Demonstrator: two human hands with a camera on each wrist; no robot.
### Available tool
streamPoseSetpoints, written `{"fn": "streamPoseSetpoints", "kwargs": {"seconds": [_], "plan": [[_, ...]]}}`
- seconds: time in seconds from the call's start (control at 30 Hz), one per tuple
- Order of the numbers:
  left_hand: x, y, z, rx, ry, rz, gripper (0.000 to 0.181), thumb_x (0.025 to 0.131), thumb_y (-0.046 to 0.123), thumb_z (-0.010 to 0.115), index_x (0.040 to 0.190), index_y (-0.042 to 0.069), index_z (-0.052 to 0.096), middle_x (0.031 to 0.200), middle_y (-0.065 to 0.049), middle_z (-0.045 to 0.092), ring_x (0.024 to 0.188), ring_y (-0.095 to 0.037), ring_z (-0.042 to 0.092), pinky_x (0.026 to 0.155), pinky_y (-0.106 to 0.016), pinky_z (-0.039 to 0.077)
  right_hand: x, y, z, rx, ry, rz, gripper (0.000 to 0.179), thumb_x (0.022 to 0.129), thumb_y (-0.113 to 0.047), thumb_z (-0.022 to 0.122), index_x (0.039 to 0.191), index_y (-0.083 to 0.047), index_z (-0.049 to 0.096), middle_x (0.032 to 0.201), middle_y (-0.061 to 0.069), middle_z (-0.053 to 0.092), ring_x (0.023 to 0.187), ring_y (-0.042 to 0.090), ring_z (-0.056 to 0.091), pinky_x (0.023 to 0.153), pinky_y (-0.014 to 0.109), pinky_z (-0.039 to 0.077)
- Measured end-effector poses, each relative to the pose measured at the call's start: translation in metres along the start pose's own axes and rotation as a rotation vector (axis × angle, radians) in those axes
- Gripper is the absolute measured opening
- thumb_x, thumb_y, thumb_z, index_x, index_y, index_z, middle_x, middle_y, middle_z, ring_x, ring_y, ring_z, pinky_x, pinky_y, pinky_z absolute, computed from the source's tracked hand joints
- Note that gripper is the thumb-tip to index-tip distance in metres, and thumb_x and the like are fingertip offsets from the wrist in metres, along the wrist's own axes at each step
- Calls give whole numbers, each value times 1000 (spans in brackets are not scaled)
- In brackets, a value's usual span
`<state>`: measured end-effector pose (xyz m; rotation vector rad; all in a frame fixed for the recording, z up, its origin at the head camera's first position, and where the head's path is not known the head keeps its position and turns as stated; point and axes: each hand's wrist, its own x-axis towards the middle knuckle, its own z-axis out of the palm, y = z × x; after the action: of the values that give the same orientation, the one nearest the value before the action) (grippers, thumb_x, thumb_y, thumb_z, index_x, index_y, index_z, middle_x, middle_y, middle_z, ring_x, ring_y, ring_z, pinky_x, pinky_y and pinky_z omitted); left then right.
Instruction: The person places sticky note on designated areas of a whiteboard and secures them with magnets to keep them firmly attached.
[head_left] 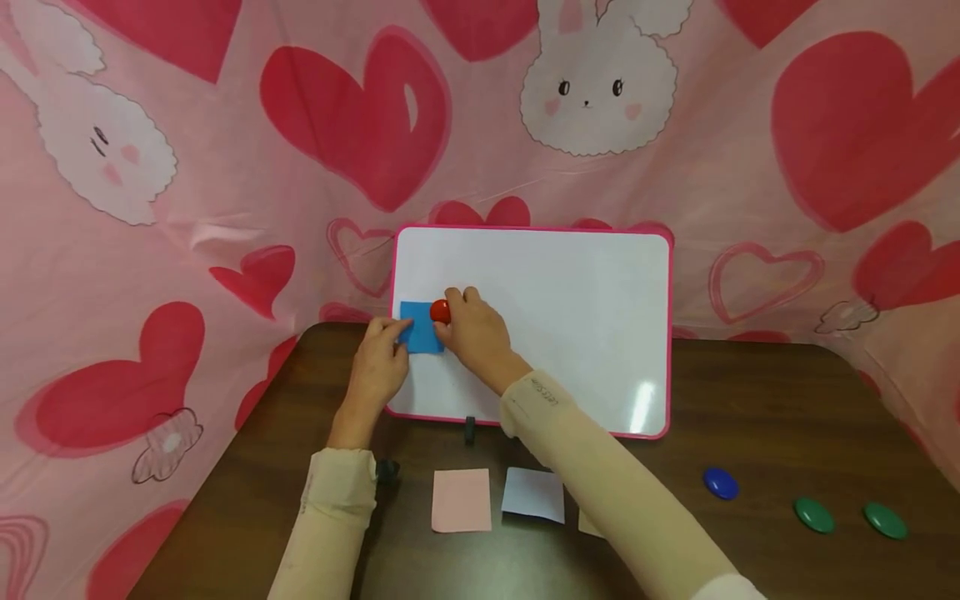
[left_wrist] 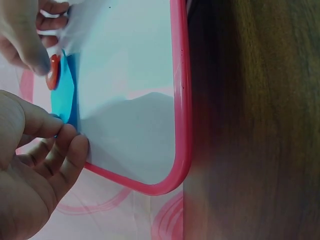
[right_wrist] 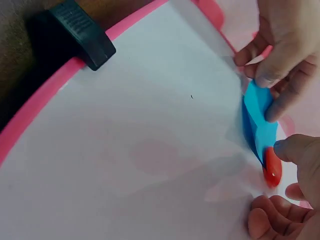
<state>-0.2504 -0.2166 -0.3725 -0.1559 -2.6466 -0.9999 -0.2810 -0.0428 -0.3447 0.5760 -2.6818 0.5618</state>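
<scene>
A whiteboard (head_left: 555,325) with a pink frame stands on the table. Against its left side is a blue square of paper (head_left: 424,337), bent and partly away from the surface in the right wrist view. My left hand (head_left: 378,362) pinches the paper's left edge between thumb and finger, seen closely in the left wrist view (left_wrist: 37,160). At the paper's right edge is a round red magnet (head_left: 440,312), slightly blurred in the right wrist view (right_wrist: 273,167). My right hand (head_left: 480,333) holds this magnet between thumb and index finger; its other fingers are curled beside it.
A pink paper square (head_left: 461,500), a pale one (head_left: 533,495) and a cream one (head_left: 589,525), mostly under the right sleeve, lie in front. To the right lie a blue magnet (head_left: 721,483) and two green ones (head_left: 813,515). A black foot (right_wrist: 82,35) supports the board's lower edge.
</scene>
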Motion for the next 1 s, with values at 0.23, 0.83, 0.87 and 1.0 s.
{"fn": "streamPoseSetpoints", "kwargs": {"seconds": [0.23, 0.83, 0.87, 1.0], "plan": [[1, 2, 1, 0, -1, -3, 42, 99, 3, 56, 141, 3, 58, 130, -18, 49, 120, -39, 55, 97, -51, 49, -24, 21, -23, 116, -16, 133, 58, 93, -34, 74, 141, -8, 53, 122, 11, 59, 101, 22, 61, 91, 38, 55], [-12, 5, -4, 108, -32, -90, 49, 100, 14, 53, 149, 12, 52, 133, -20, 42, 102, -42, 61, 87, -54, 51, -150, 93, -93, 240, 53, 175, 33, 93, -21, 73, 120, -3, 68, 89, 5, 62, 74, 19, 58, 66, 37, 50], [-13, 6, -6, 116, -40, -100, 49, 100, 14, 53, 149, 12, 51, 133, -21, 41, 100, -43, 61, 86, -55, 51, -158, 99, -95, 240, 53, 187, 32, 93, -20, 73, 119, -3, 68, 88, 5, 62, 74, 19, 58, 65, 37, 50], [-21, 13, -14, 158, -95, -119, 53, 101, 18, 52, 153, 10, 44, 134, -24, 43, 101, -45, 62, 86, -57, 51, -194, 124, -106, 213, 77, 221, 27, 92, -18, 74, 115, -3, 70, 85, 1, 61, 74, 18, 58, 64, 37, 50]]}}
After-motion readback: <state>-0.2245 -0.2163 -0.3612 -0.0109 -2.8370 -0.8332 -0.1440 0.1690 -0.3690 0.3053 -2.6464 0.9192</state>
